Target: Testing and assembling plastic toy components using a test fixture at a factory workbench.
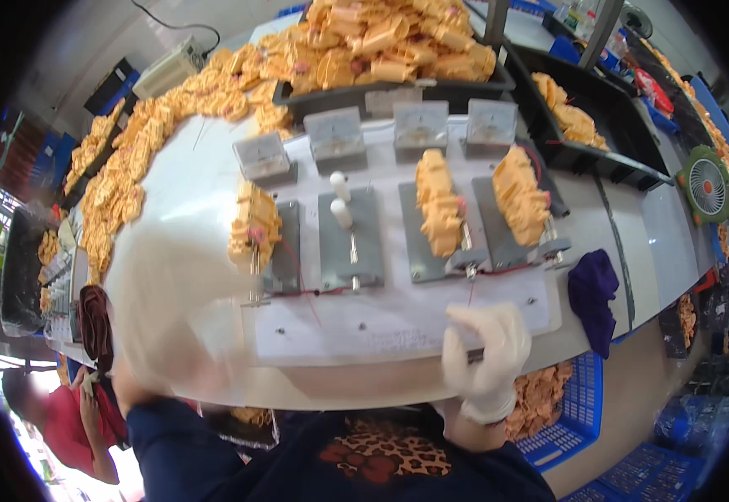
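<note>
White bench (197, 167) edge: blurred left hand (172, 309), grip unclear; right hand (486, 356) curled, seemingly empty.

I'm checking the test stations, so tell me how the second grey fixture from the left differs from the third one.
The second grey fixture carries no orange part, so its two white pegs stand bare; the third grey fixture is loaded with an orange plastic part covering its upper half. The second sits slightly farther left, nearer the blurred left hand. Both are grey plates with an analogue meter behind.
</note>
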`<state>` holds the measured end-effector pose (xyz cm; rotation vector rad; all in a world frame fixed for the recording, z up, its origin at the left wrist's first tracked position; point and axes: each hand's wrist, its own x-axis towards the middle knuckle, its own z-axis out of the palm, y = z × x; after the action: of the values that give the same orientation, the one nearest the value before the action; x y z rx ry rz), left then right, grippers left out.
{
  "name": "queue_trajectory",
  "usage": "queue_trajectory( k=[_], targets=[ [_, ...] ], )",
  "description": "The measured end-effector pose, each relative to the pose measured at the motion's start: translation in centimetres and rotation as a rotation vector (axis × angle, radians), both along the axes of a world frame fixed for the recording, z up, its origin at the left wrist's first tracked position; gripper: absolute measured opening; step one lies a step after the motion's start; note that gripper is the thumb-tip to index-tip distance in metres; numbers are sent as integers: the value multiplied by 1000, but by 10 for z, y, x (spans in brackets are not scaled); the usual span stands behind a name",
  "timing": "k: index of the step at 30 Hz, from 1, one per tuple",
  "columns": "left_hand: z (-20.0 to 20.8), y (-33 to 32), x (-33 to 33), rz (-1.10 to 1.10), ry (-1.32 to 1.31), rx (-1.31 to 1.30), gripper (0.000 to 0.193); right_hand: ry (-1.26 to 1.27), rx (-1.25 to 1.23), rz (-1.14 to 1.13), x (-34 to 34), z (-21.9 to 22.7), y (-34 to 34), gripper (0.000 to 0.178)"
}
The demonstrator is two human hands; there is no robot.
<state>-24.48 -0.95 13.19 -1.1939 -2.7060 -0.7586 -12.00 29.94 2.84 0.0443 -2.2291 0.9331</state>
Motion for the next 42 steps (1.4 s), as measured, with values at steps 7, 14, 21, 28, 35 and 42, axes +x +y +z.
queue_trajectory(
  k=[7,14,21,28,35,42],
  targets=[
    [-93,13,59,183,13,317,11,-192,161,-27,-17,-27,4,21],
    [-118,25,52,414,-30,419,18,-183,119,-8,-14,-27,7,20],
    [-124,22,51,360,37,319,25,-171,-60,-32,-9,-23,8,19],
    [-125,20,51,361,-3,311,27,-230,-86,45,-13,-20,14,22],
    [-125,18,49,345,10,300,28,-245,-43,33,-13,-19,14,22],
    [-125,19,49,341,9,308,28,-259,-39,34,-13,-18,13,23]
  ],
)
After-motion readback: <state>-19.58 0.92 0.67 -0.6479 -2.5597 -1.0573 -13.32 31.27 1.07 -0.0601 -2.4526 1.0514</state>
